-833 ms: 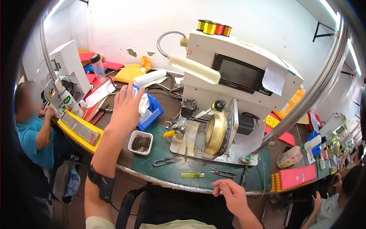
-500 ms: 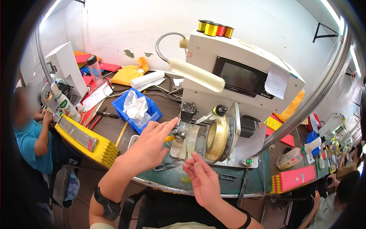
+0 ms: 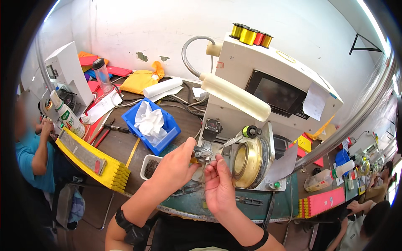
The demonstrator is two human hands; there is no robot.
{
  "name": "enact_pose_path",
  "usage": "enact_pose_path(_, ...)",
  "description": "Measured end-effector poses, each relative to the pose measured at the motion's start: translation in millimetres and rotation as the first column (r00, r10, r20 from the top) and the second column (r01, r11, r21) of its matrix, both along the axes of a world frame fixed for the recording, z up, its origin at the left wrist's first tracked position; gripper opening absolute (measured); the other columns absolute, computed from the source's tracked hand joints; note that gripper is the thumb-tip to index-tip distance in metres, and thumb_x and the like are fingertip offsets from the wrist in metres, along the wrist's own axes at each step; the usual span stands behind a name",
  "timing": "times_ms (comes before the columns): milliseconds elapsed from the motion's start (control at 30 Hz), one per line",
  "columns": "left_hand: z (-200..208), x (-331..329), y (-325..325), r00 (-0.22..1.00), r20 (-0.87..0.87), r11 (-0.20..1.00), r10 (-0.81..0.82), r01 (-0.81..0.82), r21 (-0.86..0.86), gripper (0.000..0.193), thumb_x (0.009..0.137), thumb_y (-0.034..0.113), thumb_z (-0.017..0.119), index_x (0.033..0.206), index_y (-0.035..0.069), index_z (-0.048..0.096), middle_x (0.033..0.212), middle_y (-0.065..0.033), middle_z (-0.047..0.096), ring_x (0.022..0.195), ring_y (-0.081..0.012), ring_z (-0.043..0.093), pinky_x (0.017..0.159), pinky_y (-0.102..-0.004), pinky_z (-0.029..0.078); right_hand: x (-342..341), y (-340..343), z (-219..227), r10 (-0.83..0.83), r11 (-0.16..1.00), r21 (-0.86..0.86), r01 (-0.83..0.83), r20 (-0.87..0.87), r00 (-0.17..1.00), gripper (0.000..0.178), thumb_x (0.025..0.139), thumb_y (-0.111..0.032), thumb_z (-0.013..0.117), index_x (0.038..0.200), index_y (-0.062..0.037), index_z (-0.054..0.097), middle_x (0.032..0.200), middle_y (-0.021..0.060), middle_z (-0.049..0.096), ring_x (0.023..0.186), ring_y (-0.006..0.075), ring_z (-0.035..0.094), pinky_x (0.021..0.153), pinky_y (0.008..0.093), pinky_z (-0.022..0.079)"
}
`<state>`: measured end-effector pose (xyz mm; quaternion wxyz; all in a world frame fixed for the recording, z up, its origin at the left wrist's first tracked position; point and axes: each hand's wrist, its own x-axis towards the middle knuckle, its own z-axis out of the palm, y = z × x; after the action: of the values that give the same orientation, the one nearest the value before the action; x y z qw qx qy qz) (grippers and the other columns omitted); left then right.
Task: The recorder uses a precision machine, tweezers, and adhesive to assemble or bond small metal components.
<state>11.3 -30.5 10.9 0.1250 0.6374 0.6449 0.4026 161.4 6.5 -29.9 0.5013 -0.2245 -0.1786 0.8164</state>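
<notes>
My left hand (image 3: 176,164) is at the small metal clamp (image 3: 202,154) on the front of a white bench machine (image 3: 238,67). Its fingers are bent, and the fingertips are mostly hidden behind the hand. Close beside it on the right, my right hand (image 3: 219,188) is turned palm up, thumb and forefinger pinched just below the clamp. Whatever lies in that pinch is too small to make out. A gold-coloured round drum (image 3: 247,165) stands right of my right hand. Above it, a black and green knob (image 3: 251,131) tops a slim metal arm.
Left of my left hand are a small white tray (image 3: 145,169) of dark bits and a blue bin (image 3: 165,144) with white tissue. Yellow stacked trays (image 3: 109,175) line the left edge. Metal tools (image 3: 250,201) lie on the green mat. People sit at both sides.
Both hands have moved in to the clamp. My left fingers have bent from stretched out, and my right hand has risen into a pinch. The view has shifted, uncovering the white tray.
</notes>
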Motion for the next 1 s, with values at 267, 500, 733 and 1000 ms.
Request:
enact_pose_path(267,-6.4,-1.4,3.6,0.999,-0.034,0.994,-0.037,0.04,0.098,0.049,0.082,-0.001,0.074,0.122,0.001,0.046,0.101,-0.0234,0.063,0.094,-0.0452,0.064,0.077,-0.0469,0.052,-8.8,3.0,15.5,0.036,0.999,0.019,-0.036,0.001,0.999,0.012,0.104,-0.019,0.065,0.107,-0.0069,0.063,0.088,-0.0016,0.059,0.081,0.0102,0.052,0.082,0.0256,0.048)
enact_pose_path(500,0.5,-3.0,2.5,0.994,-0.105,0.999,-0.029,0.027,-0.023,0.044,0.081,-0.003,0.07,0.117,0.002,0.045,0.103,-0.0245,0.061,0.097,-0.0492,0.061,0.078,-0.0518,0.051,-13.6,5.6,18.2,0.05,0.998,0.027,-0.051,0.027,0.998,0.018,0.102,-0.022,0.067,0.091,-0.0115,0.057,0.077,-0.0039,0.05,0.073,0.0089,0.044,0.073,0.0258,0.041)
enact_pose_path(733,2.5,-8.9,5.1,0.92,-0.392,0.998,0.008,0.017,0.059,0.033,0.079,-0.006,0.06,0.11,-0.001,0.05,0.099,-0.019,0.057,0.095,-0.04,0.06,0.081,-0.0458,0.052,-16.0,6.7,21.3,0.117,0.993,0.009,-0.118,0.051,0.992,0.019,0.102,-0.024,0.063,0.089,-0.0159,0.052,0.065,-0.0082,0.037,0.061,0.0063,0.031,0.062,0.0245,0.031)
enact_pose_path(1000,48.1,-1.2,-7.0,0.831,-0.556,0.999,-0.026,0.034,0.005,0.051,0.076,-0.008,0.06,0.127,-0.005,0.056,0.127,-0.0217,0.059,0.12,-0.0374,0.055,0.103,-0.0441,0.046,-15.2,10.8,16.7,0.122,0.992,-0.01,-0.122,-0.039,0.992,0.021,0.102,-0.022,0.063,0.085,-0.0145,0.055,0.062,-0.0093,0.032,0.055,0.0052,0.026,0.056,0.0261,0.026)
